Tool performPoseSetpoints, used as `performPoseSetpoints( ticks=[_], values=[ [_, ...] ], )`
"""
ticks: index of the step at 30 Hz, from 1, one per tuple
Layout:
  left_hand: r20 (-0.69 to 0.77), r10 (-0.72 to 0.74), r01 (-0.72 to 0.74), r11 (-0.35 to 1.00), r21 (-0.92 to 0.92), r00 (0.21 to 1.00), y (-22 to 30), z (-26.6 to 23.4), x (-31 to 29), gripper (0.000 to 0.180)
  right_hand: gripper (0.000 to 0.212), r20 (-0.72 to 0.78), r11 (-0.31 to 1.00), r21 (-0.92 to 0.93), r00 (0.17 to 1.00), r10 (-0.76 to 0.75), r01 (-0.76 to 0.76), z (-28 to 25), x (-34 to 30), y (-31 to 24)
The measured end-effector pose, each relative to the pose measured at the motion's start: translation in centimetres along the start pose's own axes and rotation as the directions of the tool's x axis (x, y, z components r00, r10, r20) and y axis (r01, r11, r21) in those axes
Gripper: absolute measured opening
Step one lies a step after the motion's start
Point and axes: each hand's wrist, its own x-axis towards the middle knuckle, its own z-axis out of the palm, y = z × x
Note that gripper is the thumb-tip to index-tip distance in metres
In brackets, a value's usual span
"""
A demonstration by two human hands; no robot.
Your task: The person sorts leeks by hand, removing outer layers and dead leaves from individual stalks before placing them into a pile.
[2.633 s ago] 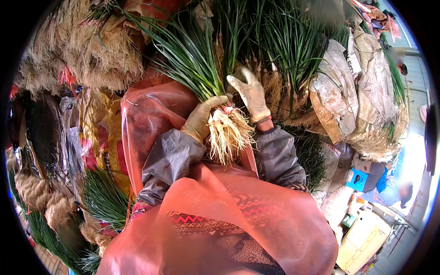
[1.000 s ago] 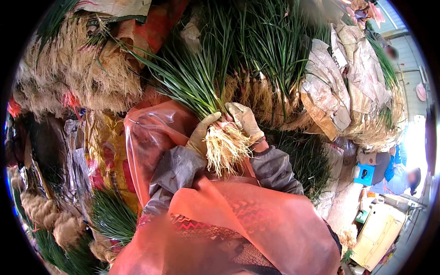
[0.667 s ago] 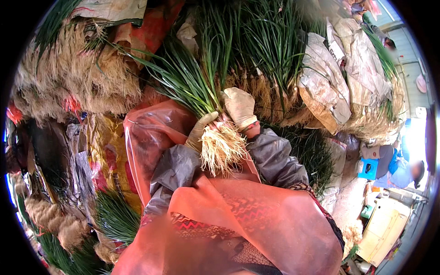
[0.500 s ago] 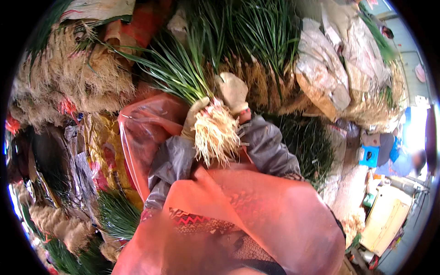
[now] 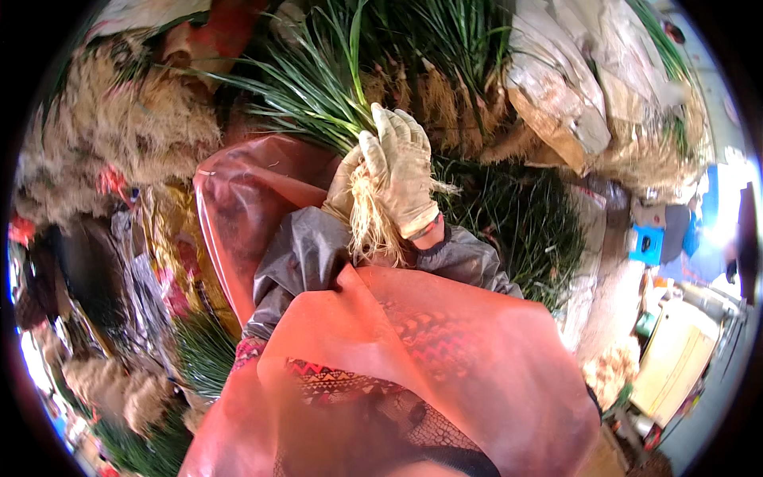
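We hold a bunch of green chives (image 5: 318, 87) over our orange apron (image 5: 445, 350). Our gloved left hand (image 5: 343, 187) grips it closed just above the pale roots (image 5: 369, 226); our gloved right hand (image 5: 401, 179) wraps over it there, fingers curled shut.

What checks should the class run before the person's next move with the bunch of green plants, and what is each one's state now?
1. Left hand grips the bunch: ok.
2. Right hand wraps the bunch above the roots: ok.
3. Gloves on both hands: ok.
4. Roots hang free over the orange apron: ok.
5. Roots trimmed: not ok.
6. Bunch tied: cannot tell.
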Motion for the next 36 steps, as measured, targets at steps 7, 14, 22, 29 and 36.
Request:
performPoseSetpoints(
  ticks=[7,14,22,29,36],
  values=[
    [0.096,0.087,-0.074,0.988,-0.132,0.992,-1.3,0.8,-2.1,0.012,0.037,0.058,0.894,0.445,0.998,0.029,-0.052,2.4,1.7,-8.8],
    [0.396,0.152,-0.001,0.935,-0.355,0.905,-0.4,8.8,-4.4,0.006,0.037,0.291,0.782,0.622,0.917,-0.273,0.035,5.5,-1.1,-11.8],
    [0.748,0.172,0.364,0.79,-0.493,0.641,1.1,11.7,-12.1,0.01,0.036,0.382,0.789,0.609,0.842,-0.38,0.08,6.0,-1.2,-11.6],
    [0.42,0.504,-0.508,0.854,-0.111,0.755,7.9,3.7,-28.7,0.011,0.036,0.414,0.779,0.619,0.799,-0.436,0.105,5.6,-2.0,-12.4],
    [-0.373,0.822,-0.512,0.563,0.648,0.431,3.1,-19.5,-43.9,0.014,0.035,0.443,0.821,0.563,0.803,-0.398,0.097,4.1,-2.0,-11.9]
  ],
)
